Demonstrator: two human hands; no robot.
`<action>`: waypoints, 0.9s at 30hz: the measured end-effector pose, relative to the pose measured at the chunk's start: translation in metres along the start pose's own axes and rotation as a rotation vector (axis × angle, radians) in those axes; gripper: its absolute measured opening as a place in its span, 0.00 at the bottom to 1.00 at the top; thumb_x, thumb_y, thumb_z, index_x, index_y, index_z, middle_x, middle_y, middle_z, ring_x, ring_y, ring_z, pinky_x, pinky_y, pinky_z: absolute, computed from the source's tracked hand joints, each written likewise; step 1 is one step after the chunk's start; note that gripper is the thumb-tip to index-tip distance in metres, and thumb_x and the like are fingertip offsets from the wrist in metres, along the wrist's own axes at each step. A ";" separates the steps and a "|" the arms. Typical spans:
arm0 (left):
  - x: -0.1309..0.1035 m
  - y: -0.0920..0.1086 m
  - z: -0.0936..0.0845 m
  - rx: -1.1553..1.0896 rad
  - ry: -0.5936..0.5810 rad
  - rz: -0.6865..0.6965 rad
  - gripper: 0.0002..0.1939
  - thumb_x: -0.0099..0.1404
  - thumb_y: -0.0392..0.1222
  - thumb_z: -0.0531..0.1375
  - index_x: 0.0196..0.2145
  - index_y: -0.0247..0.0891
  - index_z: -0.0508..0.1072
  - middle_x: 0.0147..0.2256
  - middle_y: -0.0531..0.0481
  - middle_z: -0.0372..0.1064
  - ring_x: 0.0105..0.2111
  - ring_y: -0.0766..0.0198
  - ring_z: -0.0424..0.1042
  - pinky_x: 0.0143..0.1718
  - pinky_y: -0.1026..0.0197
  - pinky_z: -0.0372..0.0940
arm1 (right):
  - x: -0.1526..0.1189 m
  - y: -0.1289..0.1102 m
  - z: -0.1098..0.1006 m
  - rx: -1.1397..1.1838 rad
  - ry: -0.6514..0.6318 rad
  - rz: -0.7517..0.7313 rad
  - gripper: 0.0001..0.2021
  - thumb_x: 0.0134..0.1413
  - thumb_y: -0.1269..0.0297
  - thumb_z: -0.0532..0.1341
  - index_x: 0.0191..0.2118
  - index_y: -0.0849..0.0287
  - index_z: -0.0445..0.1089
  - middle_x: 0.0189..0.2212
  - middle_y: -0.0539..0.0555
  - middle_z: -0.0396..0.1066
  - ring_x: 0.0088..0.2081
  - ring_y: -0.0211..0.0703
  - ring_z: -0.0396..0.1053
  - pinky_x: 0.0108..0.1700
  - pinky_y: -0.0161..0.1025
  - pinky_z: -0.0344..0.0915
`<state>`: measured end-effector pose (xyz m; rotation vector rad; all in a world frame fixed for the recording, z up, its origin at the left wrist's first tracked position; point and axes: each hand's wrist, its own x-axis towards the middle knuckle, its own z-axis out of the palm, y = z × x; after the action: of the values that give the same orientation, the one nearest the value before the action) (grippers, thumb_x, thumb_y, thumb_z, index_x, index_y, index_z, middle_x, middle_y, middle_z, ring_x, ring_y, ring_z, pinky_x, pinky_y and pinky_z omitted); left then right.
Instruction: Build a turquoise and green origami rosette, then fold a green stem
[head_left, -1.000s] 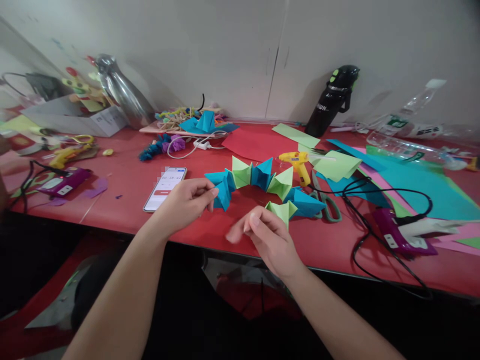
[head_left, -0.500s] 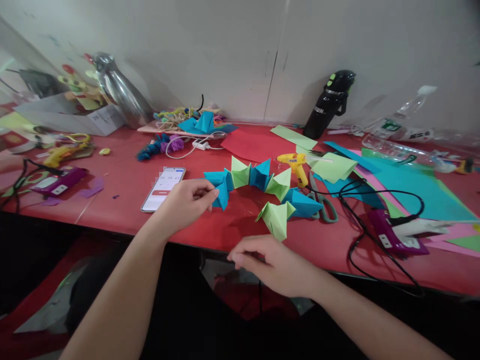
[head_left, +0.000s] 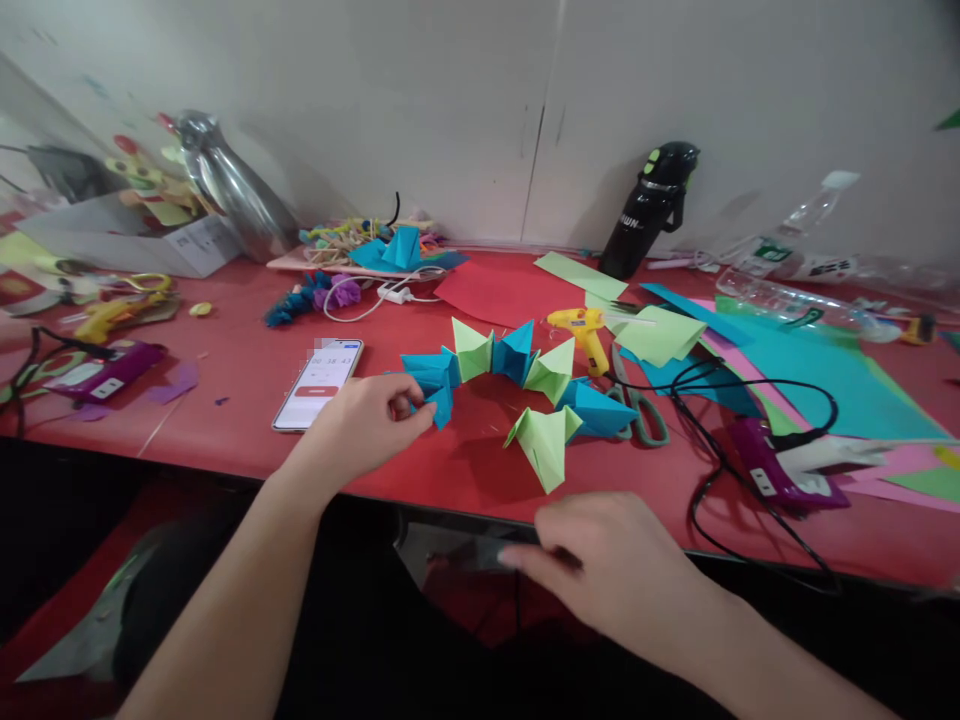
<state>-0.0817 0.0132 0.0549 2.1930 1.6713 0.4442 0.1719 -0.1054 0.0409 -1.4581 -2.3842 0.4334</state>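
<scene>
A curved chain of folded paper pieces, blue and light green in turn, lies on the red table; a green folded piece (head_left: 546,446) forms its near right end. My left hand (head_left: 375,425) is at the left end, thumb and fingers closed on a blue folded paper piece (head_left: 444,408), partly hidden by the fingers. My right hand (head_left: 611,560) hovers off the table's front edge, below the green piece and apart from it. Its fingers are half curled, the thumb stands away, and nothing shows between them. The thumb tip is blurred.
A yellow glue gun (head_left: 581,330) and scissors (head_left: 643,420) lie right of the chain. Black cables run to a purple power strip (head_left: 787,465). A phone (head_left: 319,385) lies to the left. Behind stand a black bottle (head_left: 651,210) and a silver flask (head_left: 232,190). Coloured paper (head_left: 840,370) covers the right side.
My right hand has moved right and closer to me, its thumb now apart from the curled fingers. My left hand stays at the blue piece. The whole view has shifted slightly.
</scene>
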 end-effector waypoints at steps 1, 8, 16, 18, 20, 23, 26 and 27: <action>-0.001 0.001 0.002 0.025 0.014 -0.019 0.16 0.61 0.57 0.62 0.28 0.41 0.72 0.24 0.53 0.70 0.25 0.63 0.67 0.25 0.62 0.55 | 0.001 0.003 0.000 -0.011 0.138 0.026 0.22 0.63 0.49 0.60 0.23 0.57 0.62 0.18 0.47 0.65 0.21 0.37 0.63 0.25 0.38 0.49; -0.005 0.011 0.014 0.089 0.044 -0.052 0.18 0.61 0.60 0.60 0.32 0.42 0.73 0.25 0.55 0.70 0.26 0.62 0.68 0.27 0.61 0.54 | 0.010 0.033 -0.017 -0.212 0.433 0.151 0.25 0.57 0.41 0.62 0.48 0.58 0.69 0.38 0.56 0.75 0.40 0.53 0.74 0.39 0.44 0.64; -0.004 0.011 0.015 0.045 0.056 -0.017 0.16 0.61 0.58 0.61 0.31 0.42 0.74 0.23 0.56 0.67 0.23 0.66 0.64 0.26 0.62 0.54 | -0.001 0.060 -0.052 0.022 0.455 0.154 0.11 0.61 0.56 0.62 0.47 0.54 0.72 0.40 0.55 0.75 0.40 0.47 0.75 0.44 0.44 0.72; -0.004 0.011 0.014 0.044 0.041 -0.010 0.16 0.62 0.57 0.61 0.30 0.42 0.74 0.22 0.56 0.67 0.23 0.66 0.64 0.25 0.62 0.53 | -0.005 0.072 -0.057 0.089 0.398 0.209 0.11 0.61 0.56 0.62 0.47 0.53 0.73 0.42 0.54 0.77 0.40 0.46 0.77 0.43 0.43 0.74; -0.004 0.012 0.013 0.042 0.026 -0.003 0.17 0.62 0.57 0.61 0.28 0.41 0.73 0.22 0.56 0.66 0.22 0.67 0.63 0.24 0.63 0.53 | -0.012 0.086 -0.064 0.140 0.357 0.311 0.12 0.61 0.55 0.61 0.46 0.52 0.74 0.38 0.53 0.78 0.37 0.46 0.78 0.40 0.42 0.76; -0.006 0.010 0.008 0.016 -0.028 0.033 0.20 0.64 0.58 0.60 0.24 0.40 0.71 0.20 0.57 0.65 0.21 0.69 0.61 0.23 0.64 0.52 | -0.022 0.102 -0.077 0.116 0.318 0.451 0.15 0.60 0.48 0.61 0.43 0.52 0.76 0.28 0.51 0.77 0.26 0.42 0.75 0.29 0.38 0.72; -0.008 0.009 0.000 -0.046 -0.163 0.090 0.24 0.65 0.59 0.59 0.21 0.39 0.68 0.17 0.58 0.61 0.19 0.71 0.57 0.21 0.65 0.51 | -0.028 0.106 -0.086 -0.020 0.267 0.513 0.22 0.56 0.39 0.62 0.28 0.55 0.71 0.17 0.46 0.65 0.17 0.36 0.61 0.21 0.36 0.58; -0.009 0.009 -0.002 -0.060 -0.197 0.100 0.24 0.65 0.60 0.59 0.20 0.38 0.67 0.17 0.58 0.61 0.19 0.71 0.56 0.20 0.65 0.50 | -0.028 0.105 -0.086 -0.049 0.251 0.498 0.26 0.57 0.38 0.60 0.22 0.56 0.66 0.14 0.46 0.59 0.17 0.35 0.57 0.21 0.37 0.54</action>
<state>-0.0772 0.0027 0.0605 2.2046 1.4326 0.2893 0.3034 -0.0764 0.0727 -1.9991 -1.8403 0.2807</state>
